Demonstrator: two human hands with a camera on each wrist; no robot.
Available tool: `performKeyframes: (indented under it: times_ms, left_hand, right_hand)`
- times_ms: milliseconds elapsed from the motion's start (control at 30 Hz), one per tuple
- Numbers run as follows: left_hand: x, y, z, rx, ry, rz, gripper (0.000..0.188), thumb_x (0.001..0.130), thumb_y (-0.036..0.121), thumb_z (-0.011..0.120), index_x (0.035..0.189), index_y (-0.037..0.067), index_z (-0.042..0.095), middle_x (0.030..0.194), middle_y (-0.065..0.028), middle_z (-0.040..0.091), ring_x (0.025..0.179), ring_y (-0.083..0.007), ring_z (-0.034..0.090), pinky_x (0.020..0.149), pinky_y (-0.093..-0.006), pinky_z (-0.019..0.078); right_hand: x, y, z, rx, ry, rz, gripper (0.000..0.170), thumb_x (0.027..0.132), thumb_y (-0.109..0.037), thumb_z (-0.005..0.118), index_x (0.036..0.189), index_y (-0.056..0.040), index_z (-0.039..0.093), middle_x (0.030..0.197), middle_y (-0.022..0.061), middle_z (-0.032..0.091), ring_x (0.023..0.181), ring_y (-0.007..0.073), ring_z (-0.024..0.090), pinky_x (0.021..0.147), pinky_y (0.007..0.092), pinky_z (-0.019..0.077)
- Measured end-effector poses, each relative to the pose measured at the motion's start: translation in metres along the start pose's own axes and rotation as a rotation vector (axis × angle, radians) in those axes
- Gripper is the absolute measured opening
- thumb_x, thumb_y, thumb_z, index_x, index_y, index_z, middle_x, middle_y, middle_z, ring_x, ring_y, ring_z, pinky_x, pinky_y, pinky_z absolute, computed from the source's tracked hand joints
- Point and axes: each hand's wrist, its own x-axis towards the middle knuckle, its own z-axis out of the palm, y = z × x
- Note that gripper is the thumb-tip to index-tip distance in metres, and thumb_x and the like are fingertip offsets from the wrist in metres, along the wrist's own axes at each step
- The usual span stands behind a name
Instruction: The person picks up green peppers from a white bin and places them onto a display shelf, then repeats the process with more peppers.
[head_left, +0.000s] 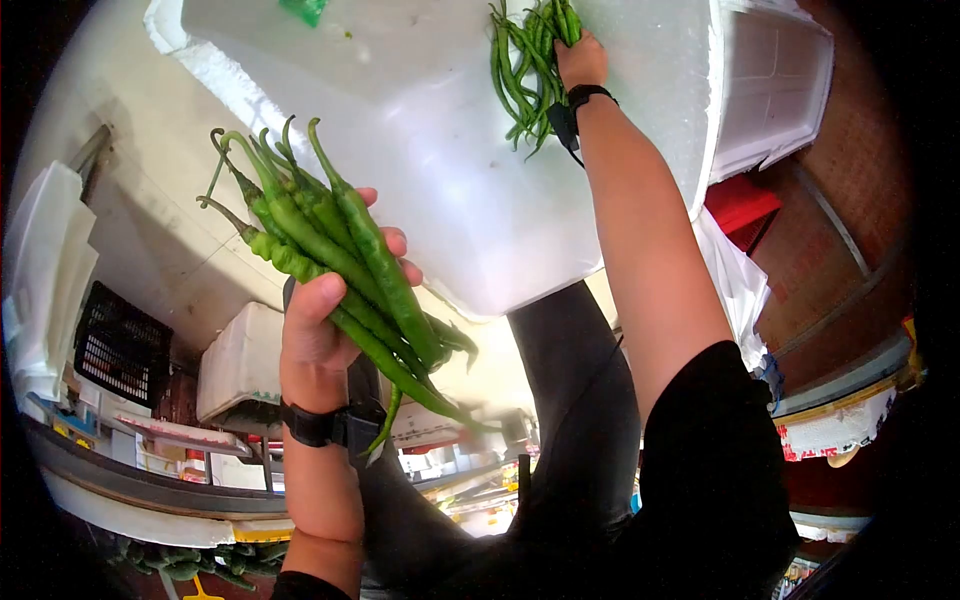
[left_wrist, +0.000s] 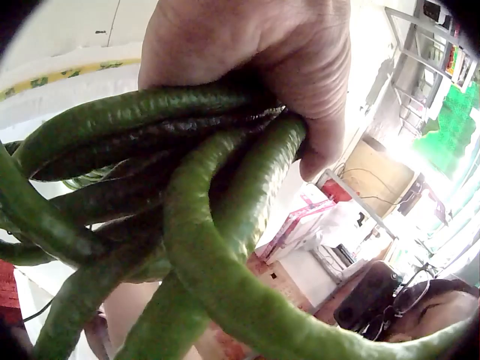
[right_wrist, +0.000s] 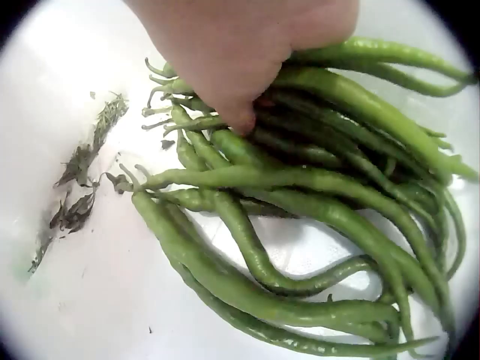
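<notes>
A bundle of long green peppers (head_left: 335, 240) is gripped in my left hand (head_left: 330, 300), thumb on the near side and fingertips showing behind. In the left wrist view the same peppers (left_wrist: 217, 247) hang out of the left hand (left_wrist: 255, 45), several of them curved. My right hand (head_left: 583, 62) is inside a white foam box (head_left: 430, 200), on a pile of green peppers (head_left: 515, 75). In the right wrist view the right hand (right_wrist: 255, 52) has its fingers curled down over the upper peppers of the pile (right_wrist: 315, 187); some fingertips are hidden.
Dried leaf scraps (right_wrist: 79, 165) lie on the box floor beside the pile. A green scrap (head_left: 303, 10) is near the far edge. To the left stand a black crate (head_left: 122, 343) and a white box (head_left: 240, 365); to the right, another foam box (head_left: 770, 85) and a red crate (head_left: 742, 212).
</notes>
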Motion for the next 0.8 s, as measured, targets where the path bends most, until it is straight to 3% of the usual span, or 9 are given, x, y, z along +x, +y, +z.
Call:
performKeyframes:
  times_ms: [133,267,367,467,600,633,733,800]
  left_hand:
    - [-0.008,-0.003,-0.002,0.061,0.02,-0.004,0.081,0.075,0.027,0.072,0.141,0.005,0.031,0.11,-0.0166,0.058,0.096,-0.0318,0.064,0.08,-0.0392,0.0585]
    - [-0.023,-0.001,0.005,0.103,0.015,0.008,0.081,0.076,0.028,0.072,0.141,0.005,0.03,0.111,-0.0156,0.057,0.097,-0.0305,0.063,0.081,-0.0378,0.0577]
    - [-0.037,-0.015,0.027,0.09,0.013,0.017,0.079,0.078,0.029,0.071,0.142,0.007,0.03,0.111,-0.0131,0.055,0.098,-0.0286,0.061,0.08,-0.036,0.0565]
    - [-0.06,-0.019,0.056,0.099,0.026,0.035,0.075,0.079,0.029,0.071,0.141,0.009,0.032,0.112,-0.011,0.054,0.098,-0.0267,0.059,0.079,-0.0346,0.0559]
    - [-0.101,-0.019,0.128,0.089,-0.042,0.085,0.069,0.082,0.028,0.068,0.14,0.011,0.034,0.113,-0.0091,0.054,0.099,-0.0243,0.058,0.08,-0.0366,0.0554]
    - [-0.116,-0.02,0.152,0.083,-0.058,0.093,0.068,0.083,0.027,0.067,0.14,0.012,0.034,0.113,-0.0095,0.054,0.099,-0.0243,0.058,0.081,-0.0383,0.0552]
    - [-0.164,-0.027,0.223,0.073,-0.102,0.115,0.072,0.081,0.024,0.069,0.142,0.013,0.033,0.113,-0.0091,0.055,0.1,-0.0251,0.058,0.082,-0.0382,0.0554]
    - [-0.196,-0.042,0.28,0.094,-0.123,0.159,0.07,0.081,0.023,0.07,0.142,0.013,0.036,0.113,-0.0088,0.055,0.099,-0.0248,0.059,0.083,-0.0382,0.0553]
  right_hand:
    - [-0.011,-0.007,-0.016,0.015,0.045,-0.051,0.035,0.075,-0.026,0.072,0.099,-0.0027,0.061,0.09,0.0223,0.067,0.088,0.038,0.064,0.081,0.046,0.0509]
    - [-0.041,-0.029,-0.078,0.25,-0.039,0.008,0.032,0.078,-0.028,0.067,0.094,-0.0005,0.062,0.088,0.0212,0.067,0.085,0.0408,0.063,0.076,0.0461,0.0493]
    - [-0.061,-0.034,-0.155,0.486,-0.114,0.072,0.031,0.081,-0.025,0.068,0.099,0.0005,0.063,0.086,0.0145,0.069,0.079,0.0297,0.065,0.073,0.0381,0.0499]
    - [-0.088,-0.052,-0.25,0.965,-0.27,0.142,0.022,0.087,-0.016,0.066,0.098,0.0032,0.064,0.089,0.0067,0.07,0.084,0.0131,0.063,0.075,0.0287,0.0501]
    - [-0.138,-0.093,-0.405,1.241,-0.442,0.142,0.02,0.09,-0.012,0.061,0.106,-0.0001,0.058,0.092,0.0045,0.067,0.089,0.0131,0.061,0.085,0.0282,0.0471]
    - [-0.153,-0.103,-0.445,1.305,-0.356,0.1,0.011,0.089,-0.017,0.063,0.091,-0.0069,0.066,0.087,0.0021,0.067,0.083,0.0129,0.062,0.08,0.0303,0.0501]
    - [-0.192,-0.107,-0.551,1.492,-0.349,-0.027,0.016,0.087,-0.016,0.066,0.098,-0.0046,0.062,0.086,0.0031,0.066,0.082,0.0118,0.061,0.075,0.028,0.0502]
    - [-0.223,-0.1,-0.613,1.592,-0.391,0.039,0.02,0.086,-0.017,0.068,0.1,-0.0041,0.062,0.088,0.0036,0.066,0.081,0.0123,0.061,0.072,0.027,0.0503]
